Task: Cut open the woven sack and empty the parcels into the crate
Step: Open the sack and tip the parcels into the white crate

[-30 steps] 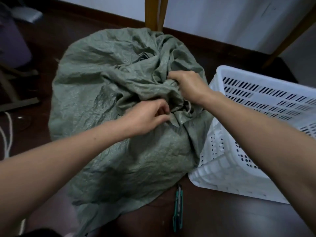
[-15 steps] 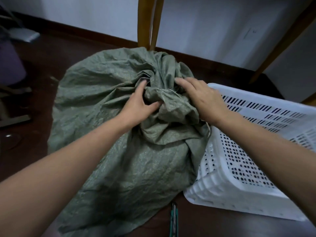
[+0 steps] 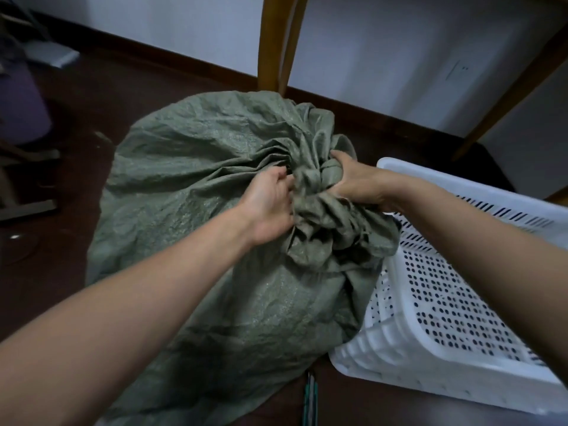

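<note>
The left hand (image 3: 270,207) and right hand (image 3: 356,179), flat before, are now clamping their fingers on the bunched top of the big green woven sack (image 3: 190,186), maybe getting ready to lift it

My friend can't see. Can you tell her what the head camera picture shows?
A person's left hand and right hand grip the bunched neck of a big green woven sack on a dark floor. A white crate with holes stands at its right, and a thin green tool lies on the floor in front.
</note>
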